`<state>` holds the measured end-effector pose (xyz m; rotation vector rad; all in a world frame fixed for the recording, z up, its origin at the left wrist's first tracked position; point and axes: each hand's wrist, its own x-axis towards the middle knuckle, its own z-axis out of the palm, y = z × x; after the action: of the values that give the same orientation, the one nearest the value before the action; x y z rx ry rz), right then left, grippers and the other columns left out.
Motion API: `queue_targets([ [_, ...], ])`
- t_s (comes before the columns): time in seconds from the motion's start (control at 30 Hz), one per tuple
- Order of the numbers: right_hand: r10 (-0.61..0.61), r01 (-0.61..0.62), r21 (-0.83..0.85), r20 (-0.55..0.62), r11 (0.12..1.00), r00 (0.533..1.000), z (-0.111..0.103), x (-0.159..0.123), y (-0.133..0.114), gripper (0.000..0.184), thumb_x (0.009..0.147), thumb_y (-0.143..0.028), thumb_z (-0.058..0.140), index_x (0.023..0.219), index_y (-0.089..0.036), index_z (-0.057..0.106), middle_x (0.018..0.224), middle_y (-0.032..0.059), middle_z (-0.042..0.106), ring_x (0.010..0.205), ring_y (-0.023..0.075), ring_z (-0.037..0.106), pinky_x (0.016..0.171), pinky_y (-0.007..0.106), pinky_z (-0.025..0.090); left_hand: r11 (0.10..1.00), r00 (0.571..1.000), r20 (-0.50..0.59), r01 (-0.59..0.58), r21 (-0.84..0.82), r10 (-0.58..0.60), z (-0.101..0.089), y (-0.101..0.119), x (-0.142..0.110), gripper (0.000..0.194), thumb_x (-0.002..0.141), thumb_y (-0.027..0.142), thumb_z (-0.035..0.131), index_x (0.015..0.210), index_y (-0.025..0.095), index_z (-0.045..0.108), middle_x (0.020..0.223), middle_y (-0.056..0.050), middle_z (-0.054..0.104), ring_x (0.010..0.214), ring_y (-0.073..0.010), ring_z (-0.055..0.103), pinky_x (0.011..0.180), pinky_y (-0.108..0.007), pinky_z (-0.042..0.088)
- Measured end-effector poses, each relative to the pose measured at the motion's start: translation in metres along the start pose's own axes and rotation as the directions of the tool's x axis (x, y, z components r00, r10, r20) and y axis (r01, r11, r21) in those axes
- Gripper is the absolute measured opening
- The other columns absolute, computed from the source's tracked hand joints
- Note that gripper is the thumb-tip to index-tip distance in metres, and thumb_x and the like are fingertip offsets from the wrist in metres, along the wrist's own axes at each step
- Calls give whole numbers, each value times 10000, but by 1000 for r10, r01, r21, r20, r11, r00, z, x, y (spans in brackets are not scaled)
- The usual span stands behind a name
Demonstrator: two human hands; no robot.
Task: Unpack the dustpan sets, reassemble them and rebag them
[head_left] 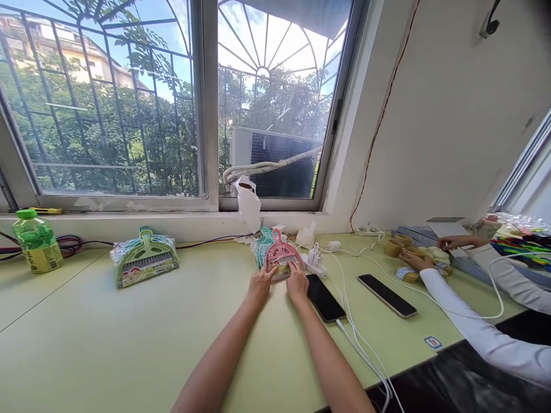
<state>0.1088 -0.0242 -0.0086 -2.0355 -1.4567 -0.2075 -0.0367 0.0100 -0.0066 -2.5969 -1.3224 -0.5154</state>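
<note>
Both my arms reach forward over the pale green table (107,344). My left hand (260,285) and my right hand (297,283) rest on the near edge of a pink mini dustpan and brush set (282,255) wrapped in clear plastic, fingers curled on it from either side. Behind the pink set leans a stack of teal sets (262,241) in the same wrapping. A bundle of green dustpan sets (144,258) lies apart to the left.
A black phone (325,298) on a white cable lies right of my right hand, a second phone (386,295) further right. A white power strip (316,261), a green bottle (37,241) far left. Another person's white-sleeved hands (415,261) handle tape rolls at the right.
</note>
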Motion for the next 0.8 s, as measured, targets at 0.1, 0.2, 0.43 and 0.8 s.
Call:
queue_targets([
  [0.1, -1, 1, -11, -23, 1000, 1000, 4, 2, -1, 535, 839, -30, 351, 1324, -147, 544, 1373, 126, 523, 1229, 253, 500, 975, 341, 400, 1000, 1000, 11, -22, 12, 22, 0, 0, -1, 633, 869, 65, 414, 1434, 348, 386, 1114, -120, 584, 815, -193, 635, 738, -308, 468],
  [0.2, 4, -5, -16, -61, 1000, 998, 10, 4, -2, 554, 818, -28, 383, 1344, -136, 520, 1416, 143, 469, 1282, 268, 449, 993, 356, 384, 998, 999, -5, -41, 41, 41, -1, 1, -1, 687, 870, 59, 423, 1467, 379, 311, 1071, -110, 592, 822, -197, 635, 727, -301, 462],
  [0.43, -6, 4, -20, -68, 1000, 998, 14, 6, -1, 578, 809, -46, 395, 1372, -143, 483, 1471, 171, 387, 1302, 259, 438, 977, 341, 398, 998, 999, 33, -43, 54, 41, -5, 6, 1, 560, 915, 136, 413, 1438, 336, 392, 1047, -142, 597, 864, -223, 629, 742, -316, 452],
  [0.8, -23, 20, -55, -49, 998, 999, 21, 8, 1, 531, 879, -75, 342, 1396, -153, 433, 1490, 172, 356, 1300, 239, 437, 1004, 352, 359, 998, 997, 49, -57, -4, 57, -6, 11, -1, 491, 923, 132, 371, 1383, 268, 475, 1146, -174, 572, 938, -233, 624, 776, -335, 457],
])
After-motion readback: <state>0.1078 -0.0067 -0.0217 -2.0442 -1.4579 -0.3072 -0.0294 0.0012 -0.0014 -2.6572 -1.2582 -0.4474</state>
